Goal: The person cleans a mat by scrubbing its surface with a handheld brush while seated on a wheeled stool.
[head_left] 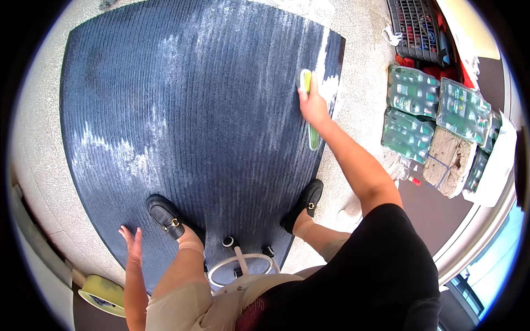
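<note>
My right hand (314,107) is closed round a green and white brush (313,138) near the right edge of a dark blue ribbed mat (221,110). The brush's underside is hidden. White, foam-like streaks (323,52) lie on the mat beside it, and a larger whitish patch (132,157) marks its left part. At the lower left, my left hand (132,241) is empty over the mat, fingers apart.
Black shoes (165,215) rest on the mat, with a white wheeled stool base (243,265) between the legs. Bottle packs (411,91) and a black crate (417,30) line the right side. A yellow-green basin (105,292) sits lower left.
</note>
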`<state>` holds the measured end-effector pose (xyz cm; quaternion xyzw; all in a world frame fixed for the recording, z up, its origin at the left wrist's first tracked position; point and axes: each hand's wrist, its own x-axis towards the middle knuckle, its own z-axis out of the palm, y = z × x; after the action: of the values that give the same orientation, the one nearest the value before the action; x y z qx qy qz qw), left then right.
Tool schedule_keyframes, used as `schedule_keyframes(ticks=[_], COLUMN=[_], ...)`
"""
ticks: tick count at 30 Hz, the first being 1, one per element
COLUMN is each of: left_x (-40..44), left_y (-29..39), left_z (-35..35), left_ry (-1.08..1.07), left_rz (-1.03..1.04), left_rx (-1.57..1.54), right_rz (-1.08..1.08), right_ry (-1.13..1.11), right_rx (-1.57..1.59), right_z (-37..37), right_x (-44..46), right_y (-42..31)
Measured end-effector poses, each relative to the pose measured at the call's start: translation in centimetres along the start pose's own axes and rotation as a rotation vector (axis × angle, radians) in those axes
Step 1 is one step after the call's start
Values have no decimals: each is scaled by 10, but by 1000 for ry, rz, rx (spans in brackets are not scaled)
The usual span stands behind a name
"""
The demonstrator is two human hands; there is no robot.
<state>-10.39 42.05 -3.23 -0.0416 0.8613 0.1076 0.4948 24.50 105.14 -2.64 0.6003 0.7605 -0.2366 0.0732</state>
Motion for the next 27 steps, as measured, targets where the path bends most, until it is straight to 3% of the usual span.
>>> schedule_keyframes(ticks=[1, 3, 4, 9, 12, 17, 19, 21, 23, 25, 27], left_x=[-3, -5, -6, -8, -10, -1, -10, -17, -7, -1, -12], left_y=[-2, 4, 9, 12, 24, 15, 20, 26, 15, 6, 21], left_z=[0, -2, -3, -11, -13, -5, -10, -13, -14, -18, -26], left_ry=[-7, -23, -20, -56, -62, 5, -5, -31, -22, -2, -62], left_rz=[-5, 11, 8, -47, -75, -66, -50, -15, 0, 10, 55], left_rx=[0, 4, 2, 3, 33, 3, 1, 7, -14, -32, -81], right_rz=[17, -165, -117, -8, 78, -6, -79, 45, 10, 36, 107], right_ry=[-113, -80, -84, 188, 191, 150, 30, -178, -170, -184, -42], right_rx=[22, -4, -17, -79, -86, -29, -32, -24, -6, -66, -93], right_z=[1, 28, 27, -13, -28, -1, 11, 19, 27, 32, 23], right_x=[-45, -96, -87, 98, 190, 70, -26, -112, -171, -166, -113], right_y=[1, 26, 21, -44, -58, -33, -5, 25, 47, 67, 51])
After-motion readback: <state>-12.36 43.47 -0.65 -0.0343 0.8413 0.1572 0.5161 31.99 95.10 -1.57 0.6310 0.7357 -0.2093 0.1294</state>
